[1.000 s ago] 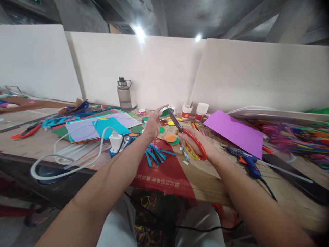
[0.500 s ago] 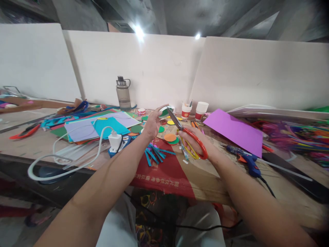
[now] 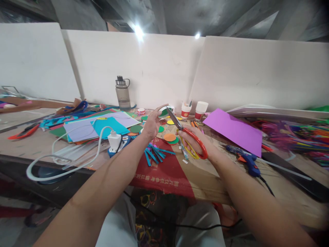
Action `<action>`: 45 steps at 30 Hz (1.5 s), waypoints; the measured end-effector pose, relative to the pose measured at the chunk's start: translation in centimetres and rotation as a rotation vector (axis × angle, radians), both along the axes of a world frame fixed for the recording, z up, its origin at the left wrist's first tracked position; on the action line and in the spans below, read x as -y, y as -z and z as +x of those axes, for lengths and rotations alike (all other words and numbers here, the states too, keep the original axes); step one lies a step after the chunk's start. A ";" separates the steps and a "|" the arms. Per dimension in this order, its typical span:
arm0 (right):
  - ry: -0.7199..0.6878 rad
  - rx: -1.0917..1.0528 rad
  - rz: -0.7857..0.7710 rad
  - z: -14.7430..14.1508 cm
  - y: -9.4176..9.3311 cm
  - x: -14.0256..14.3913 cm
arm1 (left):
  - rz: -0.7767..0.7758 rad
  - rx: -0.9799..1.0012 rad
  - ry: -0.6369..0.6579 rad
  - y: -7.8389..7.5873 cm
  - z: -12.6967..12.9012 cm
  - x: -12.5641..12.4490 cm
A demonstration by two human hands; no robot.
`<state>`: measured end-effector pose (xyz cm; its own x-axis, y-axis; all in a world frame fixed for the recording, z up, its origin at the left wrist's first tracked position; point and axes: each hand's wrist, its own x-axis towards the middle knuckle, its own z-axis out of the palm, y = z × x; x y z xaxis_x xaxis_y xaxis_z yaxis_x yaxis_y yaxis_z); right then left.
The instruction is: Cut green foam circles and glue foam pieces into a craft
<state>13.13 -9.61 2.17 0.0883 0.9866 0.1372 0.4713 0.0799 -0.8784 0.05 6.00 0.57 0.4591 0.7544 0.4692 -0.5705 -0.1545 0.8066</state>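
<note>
Between the fingers of my left hand (image 3: 152, 124) is a dark green paper disc (image 3: 163, 112), raised above the table. My right hand (image 3: 196, 141) is closed round the handle of a pair of scissors (image 3: 195, 139) with red-orange loops. Their blades point up and left, with the tip at the disc's right edge; whether they cut into it I cannot tell. Below the hands lie an orange paper disc (image 3: 170, 137) and a bundle of blue paper strips (image 3: 155, 155). Yellow-handled scissors (image 3: 191, 151) lie close under my right hand.
Coloured paper sheets (image 3: 110, 127), a white plug with a cable (image 3: 114, 140) and a water bottle (image 3: 122, 94) are at left. Two paper cups (image 3: 201, 110) stand at the back. A purple sheet (image 3: 235, 132) and a blue glue gun (image 3: 248, 163) lie at right.
Almost nothing differs. The view has shifted very slightly; both hands keep their hold on the paper disc and the scissors.
</note>
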 end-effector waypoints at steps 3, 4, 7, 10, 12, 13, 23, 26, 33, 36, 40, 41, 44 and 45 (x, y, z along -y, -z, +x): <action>-0.004 0.009 0.004 0.0 0.0 0.0 | 0.000 -0.005 0.002 0.0 0.0 0.0; -0.001 0.009 0.002 0.0 0.0 0.0 | 0.000 -0.007 0.001 0.0 0.0 0.0; 0.007 0.006 0.001 -0.1 0.0 0.0 | -0.004 0.000 0.015 0.0 0.0 0.0; 0.017 0.021 0.025 0.0 0.0 0.0 | -0.049 0.003 0.074 0.0 0.2 0.0; 0.010 0.058 0.060 0.1 0.1 0.0 | -0.094 -0.018 0.121 0.0 0.3 0.0; 0.000 0.082 0.079 0.3 0.2 -0.1 | -0.109 -0.033 0.134 0.0 0.4 0.0; 0.015 0.339 0.212 1.1 1.2 -1.1 | -0.169 -0.170 0.028 1.3 0.7 -1.3; 0.010 0.271 0.149 1.0 1.4 -1.2 | -0.191 -0.127 0.068 1.3 1.0 -1.2; -0.029 0.313 0.151 0.6 1.2 -1.1 | -0.257 -0.041 0.137 0.6 0.7 -0.6; -0.021 0.399 0.141 0.4 1.0 -1.1 | -0.303 0.018 0.151 0.1 0.1 -0.5; -0.004 0.306 0.190 -0.1 0.8 -0.8 | -0.390 0.070 0.128 -0.3 -0.5 -0.4; 0.002 0.229 0.184 -0.2 0.7 -0.6 | -0.406 0.083 0.124 -0.4 -0.6 -0.3; 0.019 -0.019 0.158 -0.4 0.3 -0.2 | -0.446 0.115 0.144 -0.6 -0.5 -0.1; 0.023 -0.090 0.168 -0.4 0.3 -0.1 | -0.455 0.121 0.166 -0.7 -0.5 -0.1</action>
